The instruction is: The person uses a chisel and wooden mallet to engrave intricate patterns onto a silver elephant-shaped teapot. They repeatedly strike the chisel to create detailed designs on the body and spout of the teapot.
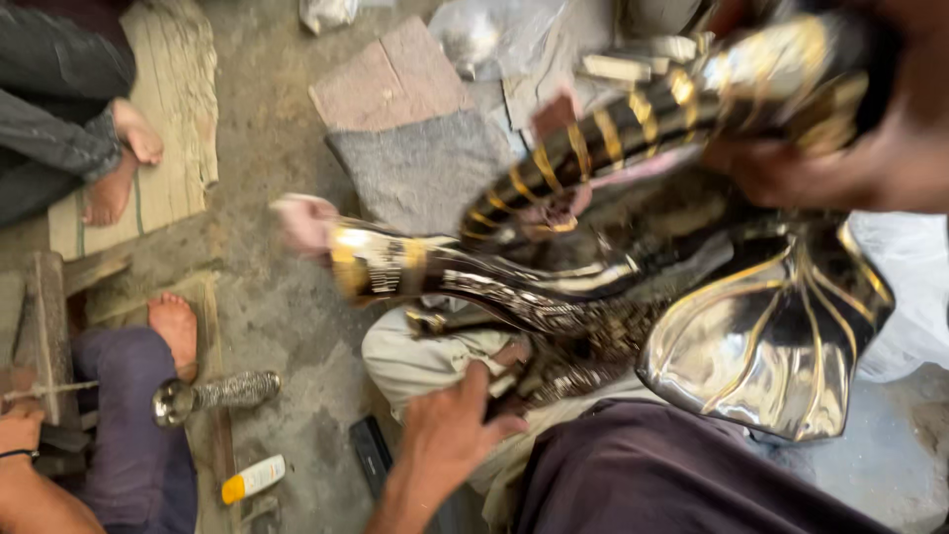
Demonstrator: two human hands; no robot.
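A polished metal arm-armour piece (474, 277) with black and gold bands lies across my lap, blurred by motion. It widens into a shiny shoulder plate (771, 336) at the right. My left hand (450, 425) reaches up from below and grips the armour's underside near my knee. At the top right my right hand (840, 158) is closed on a second banded, black-and-gold segment (613, 133) and holds it above the first. A blurred pinkish hand (301, 222) sits at the armour's left end; I cannot tell whose it is.
Other people sit at the left: bare feet (124, 158) on a mat, another foot (176, 331), and a hand (20, 430) by a wooden block. A metal-headed tool (213, 394), a white-and-yellow tube (252, 478), a stone slab (395, 79) and a grey cloth (425, 168) lie on the concrete floor.
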